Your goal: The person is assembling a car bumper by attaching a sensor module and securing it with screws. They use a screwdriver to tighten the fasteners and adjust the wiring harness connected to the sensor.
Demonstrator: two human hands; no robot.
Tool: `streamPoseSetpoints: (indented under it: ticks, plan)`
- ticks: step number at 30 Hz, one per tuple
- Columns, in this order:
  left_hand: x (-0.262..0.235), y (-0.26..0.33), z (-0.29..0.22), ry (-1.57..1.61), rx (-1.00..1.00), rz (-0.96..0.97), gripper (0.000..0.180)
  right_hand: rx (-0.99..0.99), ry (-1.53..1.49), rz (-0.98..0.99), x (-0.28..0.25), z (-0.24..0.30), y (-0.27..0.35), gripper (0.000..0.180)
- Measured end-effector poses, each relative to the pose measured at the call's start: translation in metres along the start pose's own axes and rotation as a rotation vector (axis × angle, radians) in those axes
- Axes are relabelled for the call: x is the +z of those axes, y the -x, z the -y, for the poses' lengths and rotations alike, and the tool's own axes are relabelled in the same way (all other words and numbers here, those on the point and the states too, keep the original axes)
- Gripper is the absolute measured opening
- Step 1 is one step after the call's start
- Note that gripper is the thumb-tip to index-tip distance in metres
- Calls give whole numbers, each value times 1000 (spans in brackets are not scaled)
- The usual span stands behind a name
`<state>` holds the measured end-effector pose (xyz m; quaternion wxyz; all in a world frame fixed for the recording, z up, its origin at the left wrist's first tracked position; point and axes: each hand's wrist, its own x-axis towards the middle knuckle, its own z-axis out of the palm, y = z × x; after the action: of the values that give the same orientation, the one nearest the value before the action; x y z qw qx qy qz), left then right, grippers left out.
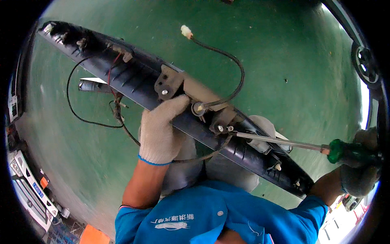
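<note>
Left hand (160,130) grips the long black trim panel (134,75) across my knees; right hand (359,162) closes on the green screwdriver (284,142). I should keep its tip straight in the bracket screw (230,129).

Glossy black plastic trim panel (134,77); shiny metal screwdriver shaft (280,141)
</note>
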<state>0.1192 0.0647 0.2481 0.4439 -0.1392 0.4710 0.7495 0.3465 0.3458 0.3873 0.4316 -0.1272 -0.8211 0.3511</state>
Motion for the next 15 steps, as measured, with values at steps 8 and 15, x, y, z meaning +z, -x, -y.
streamPoseSetpoints:
  ticks: [8,15]
  plan:
    - [-5,19,-14,137,15,79,29,233,8,-173,-7,27,12,29]
    - [1,22,-16,83,35,10,32,109,-14,109,4,38,0,32]
